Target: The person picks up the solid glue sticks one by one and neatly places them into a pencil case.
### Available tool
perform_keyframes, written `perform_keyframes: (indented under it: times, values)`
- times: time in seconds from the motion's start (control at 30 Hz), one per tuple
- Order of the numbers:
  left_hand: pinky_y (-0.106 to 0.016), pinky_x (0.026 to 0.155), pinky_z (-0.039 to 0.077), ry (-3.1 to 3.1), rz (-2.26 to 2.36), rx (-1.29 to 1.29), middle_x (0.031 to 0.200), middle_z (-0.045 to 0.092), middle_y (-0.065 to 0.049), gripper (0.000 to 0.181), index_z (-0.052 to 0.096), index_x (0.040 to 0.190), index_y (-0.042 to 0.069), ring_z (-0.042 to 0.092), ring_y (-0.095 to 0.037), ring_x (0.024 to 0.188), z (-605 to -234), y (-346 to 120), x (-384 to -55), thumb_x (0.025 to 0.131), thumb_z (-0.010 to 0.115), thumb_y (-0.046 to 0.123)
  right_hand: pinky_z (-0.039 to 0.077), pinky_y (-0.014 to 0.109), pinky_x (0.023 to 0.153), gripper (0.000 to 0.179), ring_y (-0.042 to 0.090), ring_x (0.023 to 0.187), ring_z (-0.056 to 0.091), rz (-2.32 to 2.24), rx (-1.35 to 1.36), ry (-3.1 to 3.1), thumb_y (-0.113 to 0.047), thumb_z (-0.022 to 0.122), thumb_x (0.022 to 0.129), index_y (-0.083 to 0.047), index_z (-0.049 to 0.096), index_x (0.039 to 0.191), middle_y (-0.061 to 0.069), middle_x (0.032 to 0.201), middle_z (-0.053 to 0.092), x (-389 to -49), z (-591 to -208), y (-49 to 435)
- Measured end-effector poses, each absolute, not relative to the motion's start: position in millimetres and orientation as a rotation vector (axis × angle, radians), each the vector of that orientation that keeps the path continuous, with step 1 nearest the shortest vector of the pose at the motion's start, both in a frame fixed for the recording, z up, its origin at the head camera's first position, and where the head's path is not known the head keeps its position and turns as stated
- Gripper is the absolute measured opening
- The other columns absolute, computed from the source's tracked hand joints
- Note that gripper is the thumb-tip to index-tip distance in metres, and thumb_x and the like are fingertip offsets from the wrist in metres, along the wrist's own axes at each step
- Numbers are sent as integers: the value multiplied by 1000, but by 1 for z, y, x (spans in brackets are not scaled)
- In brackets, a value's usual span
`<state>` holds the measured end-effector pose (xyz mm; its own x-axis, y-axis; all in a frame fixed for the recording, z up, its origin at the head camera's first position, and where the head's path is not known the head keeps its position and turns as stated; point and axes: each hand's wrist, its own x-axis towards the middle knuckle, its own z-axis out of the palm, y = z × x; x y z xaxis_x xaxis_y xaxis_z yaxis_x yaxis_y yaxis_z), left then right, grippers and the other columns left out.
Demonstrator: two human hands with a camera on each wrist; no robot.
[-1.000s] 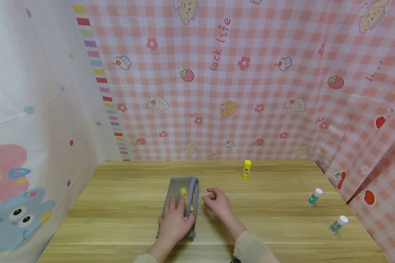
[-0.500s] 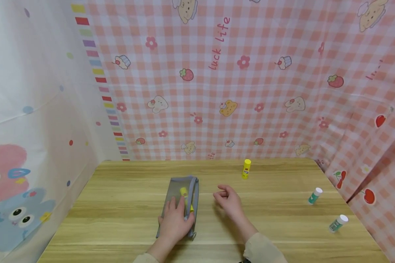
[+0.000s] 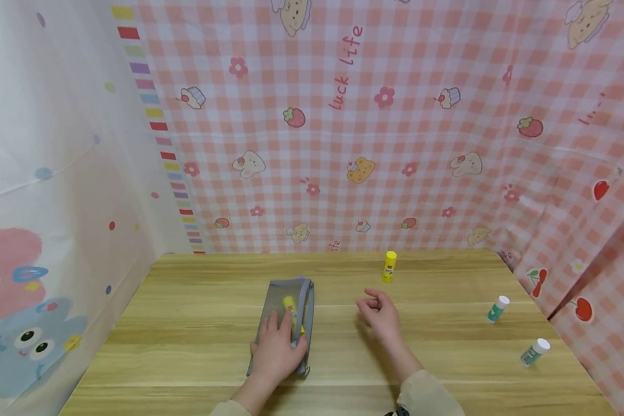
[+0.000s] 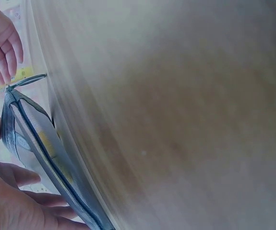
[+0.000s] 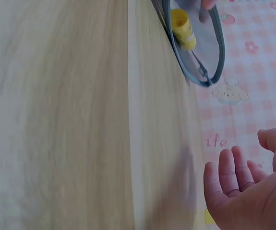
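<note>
A grey see-through zip pouch (image 3: 275, 292) lies on the table with its zipped side gaping to the right. My left hand (image 3: 277, 351) grips it from above, fingers spread over its upper face and thumb at the lip. Inside, a yellow glue stick (image 5: 185, 29) shows through the mouth. My right hand (image 3: 382, 315) hangs over the table to the right of the pouch, fingers loosely curled around nothing. Beyond it stands another yellow glue stick (image 3: 389, 267), partly hidden behind the right hand in the right wrist view.
Two white-capped glue sticks with green labels stand at the right, one farther back (image 3: 497, 309) and one nearer (image 3: 534, 353). The wooden table (image 3: 197, 323) ends at a pink checked curtain (image 3: 322, 144) behind, with a white printed curtain (image 3: 83, 202) on the left.
My right hand has moved away from the pouch to the right and slightly forward, nearer the standing yellow glue stick. The left hand and the pouch stay in place.
</note>
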<state>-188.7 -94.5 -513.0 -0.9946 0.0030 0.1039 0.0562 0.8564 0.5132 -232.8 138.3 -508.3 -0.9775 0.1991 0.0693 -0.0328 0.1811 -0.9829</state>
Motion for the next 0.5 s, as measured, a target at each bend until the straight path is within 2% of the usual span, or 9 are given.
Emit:
perform_keyframes:
  times: [0.5]
  values:
    - [-84, 86, 28, -2932, -814, -52, 146, 39, -33, 67, 49, 145, 7, 33, -54, 135, -509, -94, -187, 88, 62, 39, 48, 15, 66, 45, 1, 76, 57, 1885, -304, -2185, -8, 69, 92, 10, 53, 130, 16, 103, 68, -242, -511, 165]
